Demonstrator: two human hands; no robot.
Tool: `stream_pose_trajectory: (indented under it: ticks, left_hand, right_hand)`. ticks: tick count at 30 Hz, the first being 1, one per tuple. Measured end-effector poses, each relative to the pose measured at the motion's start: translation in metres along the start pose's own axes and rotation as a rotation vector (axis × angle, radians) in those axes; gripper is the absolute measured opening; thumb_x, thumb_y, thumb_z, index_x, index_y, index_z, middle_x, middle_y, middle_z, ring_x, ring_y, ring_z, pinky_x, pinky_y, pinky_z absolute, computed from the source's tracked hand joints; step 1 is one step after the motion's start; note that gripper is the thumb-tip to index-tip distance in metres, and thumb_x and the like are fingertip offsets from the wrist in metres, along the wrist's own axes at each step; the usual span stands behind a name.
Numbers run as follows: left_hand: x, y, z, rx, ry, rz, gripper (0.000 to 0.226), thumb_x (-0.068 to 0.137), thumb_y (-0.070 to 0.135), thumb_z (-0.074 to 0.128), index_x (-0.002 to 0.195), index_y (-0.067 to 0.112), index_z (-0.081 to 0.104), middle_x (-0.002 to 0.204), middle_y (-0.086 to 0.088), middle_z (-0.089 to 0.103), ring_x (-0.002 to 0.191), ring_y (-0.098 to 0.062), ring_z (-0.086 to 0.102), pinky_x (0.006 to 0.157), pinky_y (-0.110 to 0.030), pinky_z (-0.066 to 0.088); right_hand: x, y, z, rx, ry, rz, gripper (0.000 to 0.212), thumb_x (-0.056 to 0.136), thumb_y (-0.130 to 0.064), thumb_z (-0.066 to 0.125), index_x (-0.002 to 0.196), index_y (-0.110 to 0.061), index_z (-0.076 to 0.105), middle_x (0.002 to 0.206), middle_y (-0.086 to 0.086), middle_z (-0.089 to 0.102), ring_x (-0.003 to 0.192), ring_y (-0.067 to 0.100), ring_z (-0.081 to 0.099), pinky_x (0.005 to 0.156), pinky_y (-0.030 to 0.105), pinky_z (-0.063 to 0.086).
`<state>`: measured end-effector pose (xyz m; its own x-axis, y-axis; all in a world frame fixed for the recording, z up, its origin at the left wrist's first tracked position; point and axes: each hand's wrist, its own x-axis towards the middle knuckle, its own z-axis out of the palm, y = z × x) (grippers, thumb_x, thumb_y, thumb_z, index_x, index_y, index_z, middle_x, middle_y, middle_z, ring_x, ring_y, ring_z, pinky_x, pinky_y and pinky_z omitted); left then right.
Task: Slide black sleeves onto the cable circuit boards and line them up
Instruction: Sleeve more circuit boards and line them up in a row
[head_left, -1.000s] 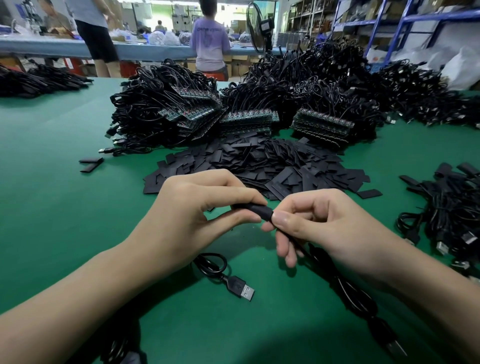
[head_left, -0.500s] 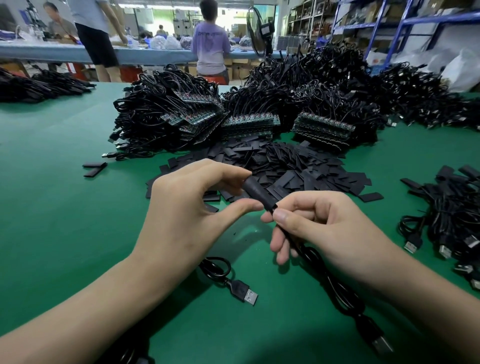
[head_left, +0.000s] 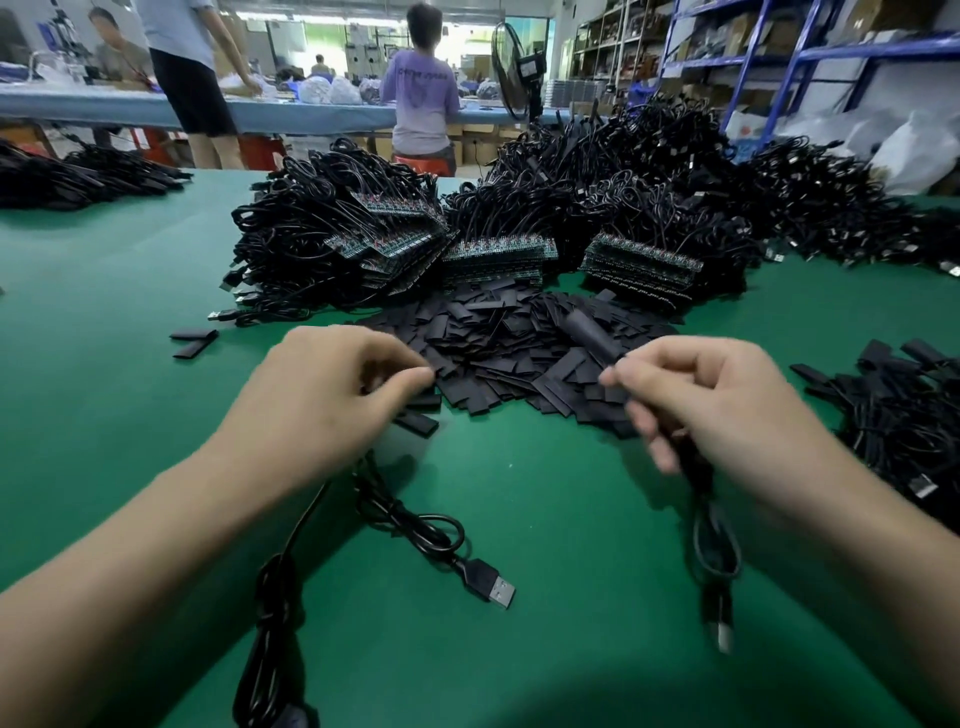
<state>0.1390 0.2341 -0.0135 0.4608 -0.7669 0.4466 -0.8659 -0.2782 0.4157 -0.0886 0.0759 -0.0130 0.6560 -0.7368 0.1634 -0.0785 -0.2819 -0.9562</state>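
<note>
At the five o'clock edge of the sleeve pile (head_left: 519, 358), the right hand (head_left: 727, 410) pinches a cable (head_left: 696, 488) whose light, pliable sleeve (head_left: 592, 332) likely wants gripping over its stiff board; what the left hand (head_left: 332, 400) holds is unclear.

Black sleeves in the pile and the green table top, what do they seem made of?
Black sleeves: likely thin matte plastic tubing; they lie flattened, barely reflecting light. Green table top: probably a rubber or vinyl mat, smooth with soft sheen.
</note>
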Motion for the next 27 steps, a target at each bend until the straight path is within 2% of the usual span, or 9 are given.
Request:
stream_pose_trajectory:
  ticks: [5,7,9,11,14,17,20,23,27]
  left_hand:
    - [0.009,-0.028,-0.022,0.309,-0.131,-0.187,0.028,0.094,0.054,0.06,0.093,0.03,0.076,0.083,0.007,0.07,0.081,-0.022,0.064,0.077,-0.038,0.057]
    - [0.01,-0.03,-0.025,0.367,-0.263,-0.224,0.034,0.094,0.059,0.057,0.095,0.03,0.074,0.087,0.009,0.07,0.083,-0.02,0.065,0.08,-0.037,0.058]
    - [0.009,-0.029,-0.025,0.394,-0.37,-0.242,0.037,0.093,0.063,0.056,0.1,0.031,0.073,0.094,0.008,0.072,0.087,-0.019,0.066,0.083,-0.037,0.058]
    - [0.009,-0.028,-0.026,0.402,-0.421,-0.238,0.038,0.09,0.066,0.059,0.099,0.032,0.073,0.097,0.008,0.072,0.09,-0.018,0.066,0.085,-0.037,0.058]
    - [0.01,-0.027,-0.028,0.369,-0.463,-0.233,0.036,0.085,0.067,0.065,0.092,0.032,0.071,0.093,0.01,0.071,0.089,-0.015,0.066,0.086,-0.036,0.057]
    - [0.01,-0.025,-0.027,0.279,-0.441,-0.204,0.025,0.084,0.054,0.075,0.085,0.03,0.068,0.089,0.011,0.069,0.088,-0.012,0.065,0.086,-0.036,0.056]
    - [0.01,-0.023,-0.023,0.061,-0.414,-0.181,0.015,0.086,0.032,0.079,0.081,0.027,0.067,0.082,0.01,0.072,0.083,-0.008,0.068,0.081,-0.029,0.055]
    - [0.009,-0.022,-0.022,-0.059,-0.473,-0.177,0.012,0.086,0.031,0.08,0.087,0.031,0.068,0.084,0.011,0.073,0.083,-0.008,0.069,0.077,-0.024,0.052]
    - [0.007,-0.023,-0.021,0.1,-0.555,-0.141,0.023,0.08,0.052,0.078,0.097,0.038,0.071,0.092,0.016,0.069,0.086,0.001,0.064,0.075,-0.016,0.048]
  right_hand:
    - [0.036,0.001,-0.072,-0.802,0.267,-0.022,0.024,0.092,-0.034,0.07,0.069,-0.026,0.072,0.057,-0.005,0.068,0.049,0.009,0.059,0.054,0.025,0.045]
    - [0.052,0.01,-0.106,-1.111,0.401,0.063,0.029,0.091,-0.036,0.071,0.065,-0.031,0.063,0.071,0.004,0.07,0.07,0.028,0.066,0.067,0.035,0.056]
    - [0.058,0.018,-0.128,-1.285,0.468,0.188,0.019,0.089,-0.038,0.074,0.077,-0.026,0.068,0.085,0.017,0.068,0.084,0.039,0.065,0.078,0.048,0.058]
    - [0.06,0.027,-0.133,-1.407,0.457,0.235,0.034,0.085,-0.041,0.079,0.105,-0.014,0.072,0.103,0.024,0.064,0.102,0.043,0.061,0.087,0.052,0.055]
    - [0.058,0.033,-0.119,-1.482,0.226,0.172,0.043,0.083,-0.039,0.081,0.12,-0.02,0.071,0.12,0.014,0.064,0.112,0.036,0.061,0.093,0.048,0.055]
    - [0.056,0.029,-0.114,-1.525,-0.12,0.409,0.036,0.086,-0.028,0.08,0.121,-0.023,0.072,0.121,0.004,0.07,0.107,0.024,0.065,0.091,0.037,0.056]
    - [0.053,0.021,-0.125,-1.543,-0.15,0.488,0.035,0.082,-0.018,0.081,0.115,-0.023,0.075,0.117,0.005,0.072,0.103,0.024,0.066,0.089,0.034,0.056]
    - [0.049,0.014,-0.117,-1.575,-0.164,0.429,0.047,0.086,-0.03,0.079,0.131,-0.025,0.066,0.132,0.004,0.066,0.119,0.023,0.062,0.096,0.031,0.052]
    - [0.036,-0.005,-0.061,-1.298,-0.124,0.018,0.025,0.091,-0.043,0.07,0.115,-0.036,0.069,0.121,-0.009,0.071,0.112,0.016,0.065,0.097,0.04,0.053]
